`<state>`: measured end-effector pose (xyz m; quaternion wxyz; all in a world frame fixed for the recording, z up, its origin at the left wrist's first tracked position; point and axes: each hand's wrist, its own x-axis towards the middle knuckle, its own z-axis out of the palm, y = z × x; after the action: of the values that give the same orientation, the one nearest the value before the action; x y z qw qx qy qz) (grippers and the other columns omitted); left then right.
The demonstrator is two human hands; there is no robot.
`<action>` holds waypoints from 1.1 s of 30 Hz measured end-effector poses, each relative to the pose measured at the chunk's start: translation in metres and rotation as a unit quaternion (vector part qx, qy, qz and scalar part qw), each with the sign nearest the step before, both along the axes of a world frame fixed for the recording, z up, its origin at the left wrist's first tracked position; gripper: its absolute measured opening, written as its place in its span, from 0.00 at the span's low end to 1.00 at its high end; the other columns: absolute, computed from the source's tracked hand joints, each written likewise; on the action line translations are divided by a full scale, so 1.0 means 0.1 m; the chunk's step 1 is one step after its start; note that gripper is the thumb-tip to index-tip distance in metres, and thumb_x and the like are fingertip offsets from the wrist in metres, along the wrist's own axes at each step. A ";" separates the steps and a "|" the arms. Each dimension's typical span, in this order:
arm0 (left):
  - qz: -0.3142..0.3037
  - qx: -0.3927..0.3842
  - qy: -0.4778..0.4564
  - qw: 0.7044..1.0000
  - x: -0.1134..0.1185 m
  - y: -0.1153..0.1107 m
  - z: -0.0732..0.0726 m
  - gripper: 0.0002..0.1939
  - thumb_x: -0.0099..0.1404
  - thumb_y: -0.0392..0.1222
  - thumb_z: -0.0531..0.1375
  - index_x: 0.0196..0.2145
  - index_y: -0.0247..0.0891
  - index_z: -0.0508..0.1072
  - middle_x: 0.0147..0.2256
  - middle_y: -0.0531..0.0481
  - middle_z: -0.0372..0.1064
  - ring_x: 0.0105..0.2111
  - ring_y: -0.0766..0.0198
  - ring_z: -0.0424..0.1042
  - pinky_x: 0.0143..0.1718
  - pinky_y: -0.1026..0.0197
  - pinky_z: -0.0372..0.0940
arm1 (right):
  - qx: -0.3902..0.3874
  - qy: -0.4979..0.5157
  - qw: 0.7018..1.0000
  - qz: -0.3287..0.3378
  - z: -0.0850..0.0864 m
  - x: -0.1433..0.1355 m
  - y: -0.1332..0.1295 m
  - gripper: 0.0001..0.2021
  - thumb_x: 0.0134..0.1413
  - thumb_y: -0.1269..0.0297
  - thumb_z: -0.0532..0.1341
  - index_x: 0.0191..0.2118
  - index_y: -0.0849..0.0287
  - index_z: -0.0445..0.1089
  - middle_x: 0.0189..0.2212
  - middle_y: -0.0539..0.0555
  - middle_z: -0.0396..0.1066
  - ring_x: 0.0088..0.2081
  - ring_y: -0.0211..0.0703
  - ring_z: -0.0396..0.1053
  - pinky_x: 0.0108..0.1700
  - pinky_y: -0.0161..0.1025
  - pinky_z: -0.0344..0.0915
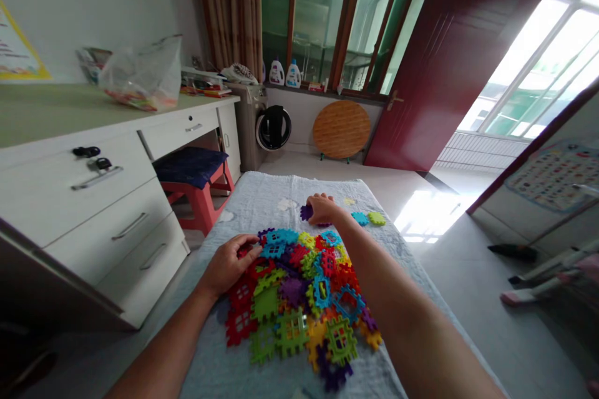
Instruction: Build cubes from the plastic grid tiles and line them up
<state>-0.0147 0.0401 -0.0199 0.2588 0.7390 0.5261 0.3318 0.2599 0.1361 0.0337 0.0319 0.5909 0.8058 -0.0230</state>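
A heap of flat plastic interlocking building pieces (294,292) in red, green, blue, purple and yellow covers the middle of a cloth-covered table (262,196). My right hand (322,207) reaches past the heap's far edge, its fingers closed on a purple building piece (306,212). Part of that piece is hidden behind the fingers. At the heap's left edge rests my left hand (234,260), fingers stretched over red and blue pieces. To the right of my right hand, a blue piece (360,218) and a lime green piece (376,218) lie apart from the heap.
A white desk (116,118) with drawers stands left, bearing a plastic bag (145,78). Under it is a red stool (206,199) with a dark cushion. A washing machine (250,118), a round wooden board (341,129) and a dark red door (449,56) are beyond the table.
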 end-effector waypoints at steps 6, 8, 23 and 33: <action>0.001 -0.004 -0.004 1.000 0.01 -0.02 0.03 0.21 0.60 0.57 0.55 0.41 0.39 0.73 0.39 0.47 0.75 0.37 0.58 0.74 0.42 0.58 0.68 | -0.059 -0.038 0.997 0.010 -0.14 -0.12 0.05 0.27 0.35 0.57 0.66 0.47 0.57 0.69 0.47 0.61 0.67 0.49 0.59 0.60 0.45 0.49 0.59; -0.001 -0.005 -0.003 1.000 0.01 -0.03 0.04 0.21 0.60 0.57 0.55 0.41 0.39 0.73 0.39 0.48 0.75 0.37 0.58 0.74 0.42 0.58 0.68 | -0.060 -0.037 0.997 0.012 -0.15 -0.12 0.06 0.29 0.34 0.57 0.67 0.48 0.56 0.68 0.48 0.61 0.67 0.49 0.59 0.60 0.45 0.50 0.60; -0.003 -0.002 0.005 1.000 0.01 -0.02 0.04 0.20 0.60 0.57 0.56 0.41 0.39 0.73 0.39 0.48 0.74 0.38 0.59 0.73 0.43 0.59 0.66 | -0.052 -0.036 0.998 0.020 -0.20 -0.10 0.16 0.26 0.35 0.60 0.66 0.46 0.59 0.71 0.47 0.63 0.68 0.48 0.61 0.62 0.45 0.54 0.61; -0.003 -0.005 -0.005 1.000 0.02 -0.02 0.03 0.21 0.59 0.57 0.56 0.41 0.39 0.73 0.40 0.47 0.75 0.39 0.57 0.73 0.44 0.58 0.67 | -0.032 0.030 0.999 -0.001 -0.14 -0.01 0.14 0.31 0.36 0.55 0.68 0.51 0.57 0.68 0.50 0.61 0.66 0.50 0.59 0.63 0.46 0.49 0.62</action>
<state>-0.0132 0.0379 -0.0165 0.2661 0.7374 0.5247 0.3319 0.2591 0.1502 0.0199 0.0265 0.5897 0.8044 -0.0667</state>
